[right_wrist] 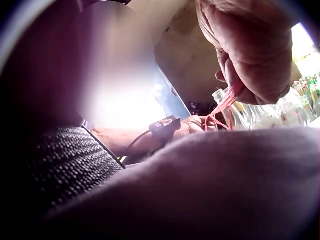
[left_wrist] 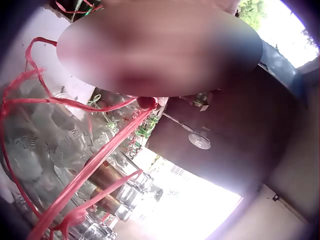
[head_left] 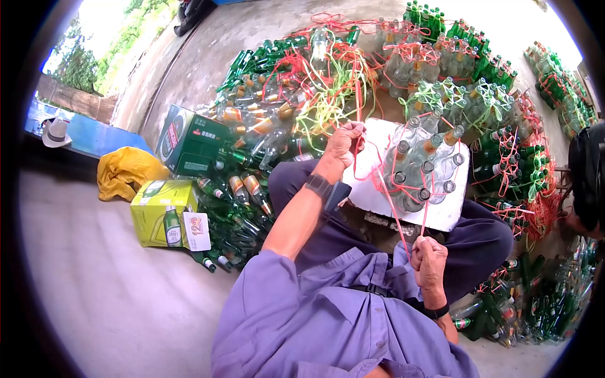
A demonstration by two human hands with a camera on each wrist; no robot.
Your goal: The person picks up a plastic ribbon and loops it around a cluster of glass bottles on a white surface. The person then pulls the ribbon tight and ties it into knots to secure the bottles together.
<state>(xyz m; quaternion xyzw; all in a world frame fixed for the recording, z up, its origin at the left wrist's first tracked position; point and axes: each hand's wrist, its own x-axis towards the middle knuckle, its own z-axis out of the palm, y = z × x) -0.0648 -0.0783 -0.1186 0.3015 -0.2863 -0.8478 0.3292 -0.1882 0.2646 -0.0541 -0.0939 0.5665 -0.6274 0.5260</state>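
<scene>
A cluster of clear glass bottles stands upright on a white board in front of the seated person. Red plastic twine runs around the bottles, and its strands lead off to both hands. Left of the bottles, the left hand pinches one part of the twine, raised over the board's edge. Nearer the body, the right hand grips strands drawn taut from the bottles. In the right wrist view, twine comes out of that curled hand. A blurred patch hides much of the left wrist view.
Green bottles lie piled on the left by a yellow-green carton and a dark green carton. Loose red and green twine drapes over bottles ahead. Tied bottle bundles stand ahead and to the right.
</scene>
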